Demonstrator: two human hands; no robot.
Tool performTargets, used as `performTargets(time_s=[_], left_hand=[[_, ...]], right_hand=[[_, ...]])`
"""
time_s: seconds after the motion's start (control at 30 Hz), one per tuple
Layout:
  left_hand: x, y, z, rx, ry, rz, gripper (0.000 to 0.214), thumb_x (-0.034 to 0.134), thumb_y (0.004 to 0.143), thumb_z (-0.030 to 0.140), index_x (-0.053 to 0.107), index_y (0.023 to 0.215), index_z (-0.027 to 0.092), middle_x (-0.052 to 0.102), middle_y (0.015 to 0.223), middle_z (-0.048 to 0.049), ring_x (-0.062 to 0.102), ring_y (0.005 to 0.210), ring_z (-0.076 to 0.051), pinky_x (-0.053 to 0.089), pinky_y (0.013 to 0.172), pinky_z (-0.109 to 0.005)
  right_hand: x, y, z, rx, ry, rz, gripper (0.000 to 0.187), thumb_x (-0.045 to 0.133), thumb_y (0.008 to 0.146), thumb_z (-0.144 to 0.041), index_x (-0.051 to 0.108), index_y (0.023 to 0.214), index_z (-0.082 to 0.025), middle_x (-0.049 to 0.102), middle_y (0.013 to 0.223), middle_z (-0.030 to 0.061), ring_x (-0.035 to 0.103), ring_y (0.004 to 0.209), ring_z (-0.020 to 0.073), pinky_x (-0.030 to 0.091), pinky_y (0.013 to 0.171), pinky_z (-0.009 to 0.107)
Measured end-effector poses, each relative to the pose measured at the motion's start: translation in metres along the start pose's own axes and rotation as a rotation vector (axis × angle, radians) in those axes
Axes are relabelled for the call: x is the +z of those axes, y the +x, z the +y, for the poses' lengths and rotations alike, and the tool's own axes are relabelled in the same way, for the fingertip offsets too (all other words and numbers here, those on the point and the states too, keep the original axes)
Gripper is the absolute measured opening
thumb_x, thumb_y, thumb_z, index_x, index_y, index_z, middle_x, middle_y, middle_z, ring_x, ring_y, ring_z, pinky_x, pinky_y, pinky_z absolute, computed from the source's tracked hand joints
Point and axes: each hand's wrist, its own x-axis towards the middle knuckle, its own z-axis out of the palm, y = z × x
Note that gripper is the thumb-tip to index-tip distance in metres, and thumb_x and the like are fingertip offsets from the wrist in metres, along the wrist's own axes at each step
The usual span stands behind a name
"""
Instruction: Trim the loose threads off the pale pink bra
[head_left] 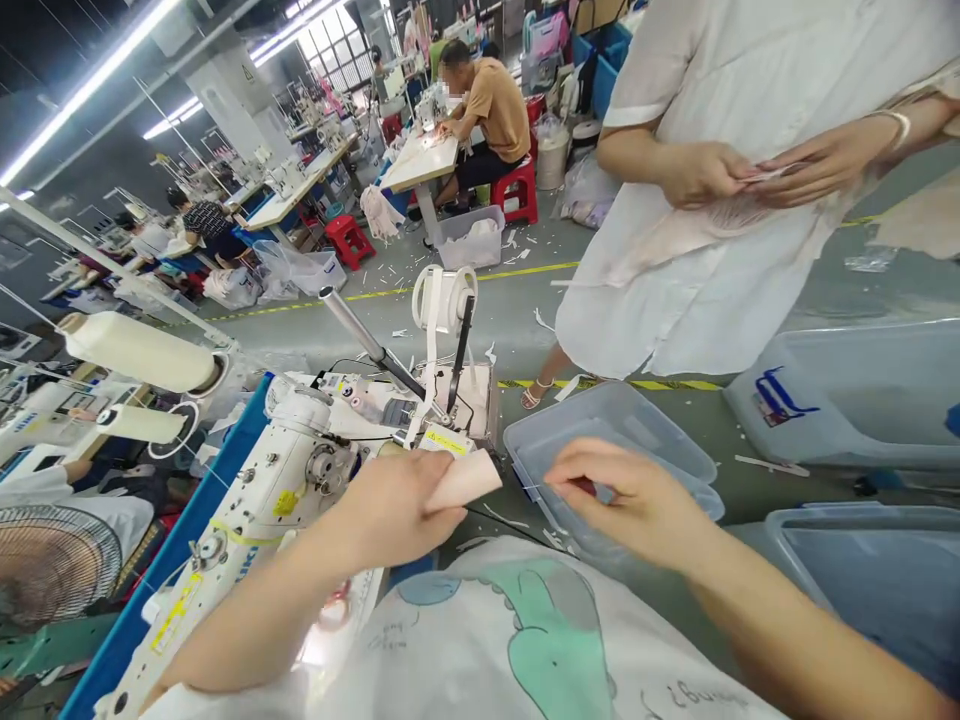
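My left hand [405,505] is closed around a pale pink folded fabric piece [466,480], gripped between thumb and fingers. It hovers over the head of a white sewing machine [255,500]. My right hand [630,500] is held a short way to the right, above a clear plastic bin, with thumb and forefinger pinched together. Whatever lies in that pinch is too small to make out. Behind the machine stands a white tape reel [446,300], from which a white band [431,365] runs down towards the machine.
A co-worker in white [720,180] stands at the right, holding pale fabric. Clear plastic bins [615,400] sit on the floor nearby. Thread cones [142,350] and a fan [56,560] are at the left. Farther back, a person [491,110] sews at a table.
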Motion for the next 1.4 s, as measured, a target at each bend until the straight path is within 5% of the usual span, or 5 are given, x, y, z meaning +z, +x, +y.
performTargets(time_s=[0.27,0.6,0.93,1.2,1.4], left_hand=[[0.032,-0.015,0.011,-0.038,-0.033,-0.006,0.025,0.043,0.078,0.035,0.051,0.096,0.019,0.062,0.086,-0.0047,0.059,0.078,-0.023,0.041,0.061,-0.03],[0.05,-0.015,0.001,0.027,0.039,-0.05,0.029,0.042,0.079,0.036,0.05,0.102,0.02,0.062,0.089,-0.007,0.059,0.082,-0.026,0.041,0.065,-0.033],[0.053,-0.007,-0.004,0.085,0.027,-0.16,0.022,0.044,0.073,0.024,0.055,0.091,0.021,0.062,0.089,-0.0061,0.059,0.083,-0.025,0.042,0.068,-0.033],[0.063,0.0,-0.005,0.102,0.003,-0.168,0.026,0.043,0.073,0.026,0.056,0.096,0.023,0.064,0.091,-0.0052,0.059,0.085,-0.025,0.043,0.07,-0.032],[0.075,0.009,-0.015,0.069,-0.021,-0.213,0.033,0.047,0.07,0.029,0.058,0.101,0.022,0.066,0.095,-0.0072,0.06,0.09,-0.025,0.044,0.078,-0.031]], right_hand=[[-0.002,0.018,-0.037,-0.171,-0.295,-0.155,0.02,0.042,0.078,-0.015,0.062,0.074,-0.018,0.054,0.067,0.0029,0.047,0.06,0.0117,0.035,0.052,0.022],[0.016,0.006,-0.03,-0.09,-0.473,-0.224,0.014,0.046,0.074,-0.012,0.058,0.069,-0.016,0.051,0.07,0.0028,0.045,0.063,0.0118,0.033,0.056,0.022],[0.043,0.007,-0.025,-0.008,-0.416,-0.306,0.011,0.053,0.063,-0.006,0.06,0.065,-0.014,0.049,0.061,-0.0012,0.044,0.057,0.0088,0.033,0.052,0.017],[0.035,-0.004,-0.024,0.041,-0.338,-0.308,0.013,0.052,0.069,-0.008,0.062,0.072,-0.015,0.054,0.07,0.0006,0.049,0.062,0.0089,0.038,0.056,0.017],[0.036,-0.003,-0.012,-0.06,-0.49,-0.309,0.014,0.052,0.073,-0.015,0.065,0.077,-0.016,0.058,0.074,0.0024,0.052,0.066,0.0107,0.039,0.06,0.019]])
